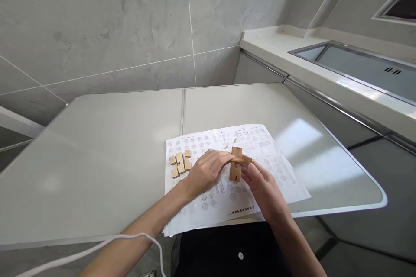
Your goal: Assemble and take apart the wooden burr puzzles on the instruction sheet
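Note:
Over a printed sheet [201,216], both my hands grip notched wooden puzzle pieces fitted crosswise. One piece [235,175] stands roughly upright with a dark mark near its lower end; another piece [247,160] crosses it and points right. My left hand [208,166] reaches in from the left, fingertips closed at the crossing. On the right side, my right hand [261,181] pinches the crossing piece with thumb and fingers. The fingers hide part of the joint. Left of my left hand, several loose notched wooden pieces [180,163] lie close together on the sheet.
The sheet, covered in small diagrams, lies on a pale folding table [97,160] with a seam down its middle. A counter [269,45] with a sink [357,65] runs along the right. A white cable [130,236] hangs across my left forearm. Grey tiled wall stands behind.

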Motion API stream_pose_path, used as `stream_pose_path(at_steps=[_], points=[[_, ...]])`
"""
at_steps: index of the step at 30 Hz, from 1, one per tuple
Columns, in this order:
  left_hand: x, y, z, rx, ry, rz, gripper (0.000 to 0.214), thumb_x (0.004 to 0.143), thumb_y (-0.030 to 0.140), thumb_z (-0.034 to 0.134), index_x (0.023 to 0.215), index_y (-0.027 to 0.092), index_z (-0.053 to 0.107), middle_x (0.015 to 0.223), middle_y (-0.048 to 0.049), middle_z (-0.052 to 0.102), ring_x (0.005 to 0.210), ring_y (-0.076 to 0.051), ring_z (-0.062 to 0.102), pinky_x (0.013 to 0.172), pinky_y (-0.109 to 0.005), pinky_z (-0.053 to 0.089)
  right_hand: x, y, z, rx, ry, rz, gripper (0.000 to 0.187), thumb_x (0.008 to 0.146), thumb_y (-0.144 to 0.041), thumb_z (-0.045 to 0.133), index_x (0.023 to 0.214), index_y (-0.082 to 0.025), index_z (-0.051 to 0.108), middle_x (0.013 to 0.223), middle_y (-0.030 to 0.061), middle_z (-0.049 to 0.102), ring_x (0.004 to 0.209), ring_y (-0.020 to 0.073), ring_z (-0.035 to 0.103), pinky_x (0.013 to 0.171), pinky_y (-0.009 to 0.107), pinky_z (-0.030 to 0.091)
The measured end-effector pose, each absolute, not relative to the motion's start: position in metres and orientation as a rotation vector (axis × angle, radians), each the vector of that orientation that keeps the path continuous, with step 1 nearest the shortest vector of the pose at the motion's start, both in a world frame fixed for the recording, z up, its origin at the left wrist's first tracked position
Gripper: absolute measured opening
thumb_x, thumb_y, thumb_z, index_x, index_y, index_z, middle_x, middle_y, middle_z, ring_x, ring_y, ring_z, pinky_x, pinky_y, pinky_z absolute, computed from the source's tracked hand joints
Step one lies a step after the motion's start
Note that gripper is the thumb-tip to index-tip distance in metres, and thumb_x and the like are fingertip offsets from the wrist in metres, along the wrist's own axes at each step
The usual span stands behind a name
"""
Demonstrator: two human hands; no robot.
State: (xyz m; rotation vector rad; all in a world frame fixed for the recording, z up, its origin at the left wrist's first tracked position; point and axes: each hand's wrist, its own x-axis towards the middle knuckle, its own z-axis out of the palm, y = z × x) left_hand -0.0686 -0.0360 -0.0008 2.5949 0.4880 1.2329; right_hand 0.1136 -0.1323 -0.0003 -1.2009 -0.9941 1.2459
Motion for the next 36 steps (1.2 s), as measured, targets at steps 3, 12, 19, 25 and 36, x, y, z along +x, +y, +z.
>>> stream_pose_path(at_steps=[3, 12, 19, 25, 36], points=[[-0.068, -0.036, -0.001, 2.608, 0.476, 1.241, 0.033, 0.108, 0.008, 0.053, 0.138, 0.02, 0.055, 0.111, -0.0072, 0.079, 0.101, -0.02, 0.077, 0.087, -0.037, 0.065, 0.118, -0.131, 0.001, -1.144, -0.831, 1.36, 0.049, 0.098, -0.065, 0.069, 0.127, -0.027, 0.079, 0.145, 0.0101, 0.071, 0.14, 0.0378, 0.061, 0.117, 0.053, 0.051], [-0.067, -0.038, -0.002, 2.539, 0.562, 1.249, 0.026, 0.109, 0.014, 0.057, 0.134, 0.018, 0.054, 0.104, -0.0066, 0.078, 0.085, -0.018, 0.075, 0.076, -0.033, 0.067, 0.123, -0.135, 0.005, -1.253, -0.791, 1.333, 0.051, 0.09, -0.06, 0.081, 0.13, -0.029, 0.079, 0.154, 0.0069, 0.066, 0.15, 0.0402, 0.052, 0.124, 0.055, 0.042], [-0.068, -0.039, 0.0, 2.46, 0.617, 1.068, 0.037, 0.113, 0.03, 0.051, 0.149, 0.021, 0.045, 0.128, -0.0134, 0.071, 0.115, -0.026, 0.072, 0.095, -0.046, 0.065, 0.125, -0.132, 0.004, -1.05, -0.568, 1.544, 0.049, 0.091, -0.064, 0.077, 0.118, -0.023, 0.083, 0.131, 0.0128, 0.079, 0.13, 0.0367, 0.068, 0.116, 0.051, 0.049], [-0.073, -0.036, 0.005, 2.277, 0.555, 0.797, 0.114, 0.078, 0.072, 0.084, 0.166, 0.025, 0.026, 0.166, -0.0219, 0.041, 0.154, -0.042, 0.043, 0.123, -0.063, 0.046, 0.12, -0.132, 0.003, -0.956, -0.527, 1.616, 0.052, 0.094, -0.065, 0.073, 0.125, -0.024, 0.081, 0.13, 0.0126, 0.078, 0.126, 0.036, 0.069, 0.109, 0.049, 0.053], [-0.075, -0.038, 0.004, 2.253, 0.584, 0.775, 0.112, 0.069, 0.045, 0.1, 0.161, 0.032, 0.036, 0.152, -0.011, 0.062, 0.136, -0.034, 0.063, 0.112, -0.051, 0.057, 0.119, -0.133, -0.002, -0.962, -0.631, 1.622, 0.049, 0.097, -0.06, 0.073, 0.125, -0.021, 0.08, 0.117, 0.0119, 0.08, 0.111, 0.0332, 0.072, 0.103, 0.047, 0.054]])
